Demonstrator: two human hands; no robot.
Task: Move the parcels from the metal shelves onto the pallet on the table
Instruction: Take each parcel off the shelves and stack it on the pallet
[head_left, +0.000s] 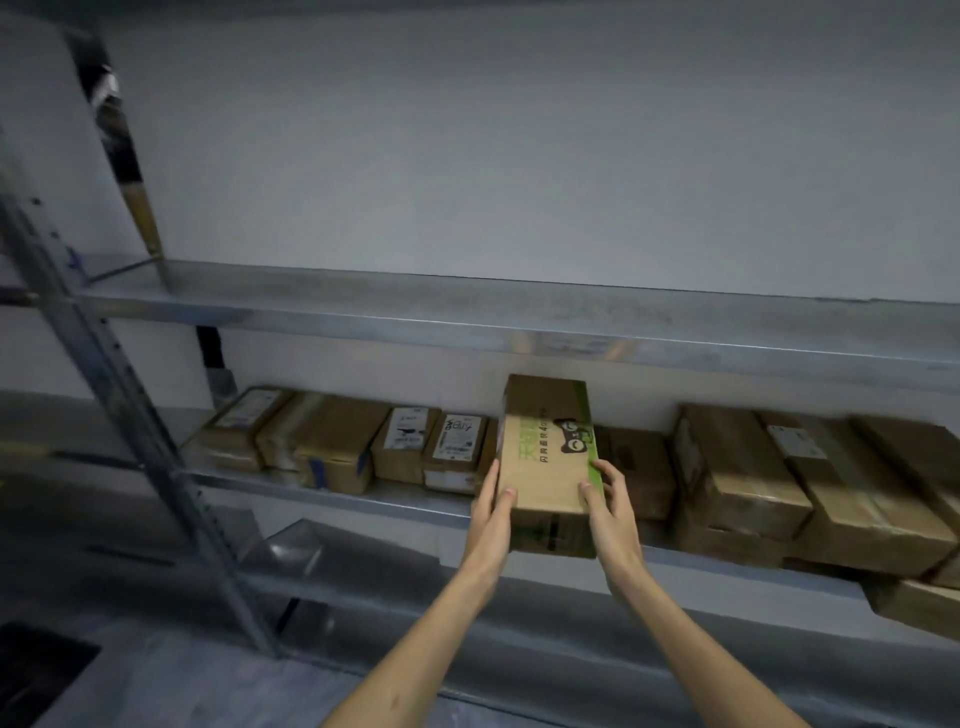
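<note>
Cardboard parcel (550, 467) clasped between both hands — left hand (493, 506), right hand (608, 499); thumbs on top, over the shelf (332, 496) edge

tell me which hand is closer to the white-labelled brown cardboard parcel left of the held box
Left. The left hand grips the left edge of the green-striped cardboard box, beside that labelled parcel; the right hand grips its right edge, the box between.
</note>
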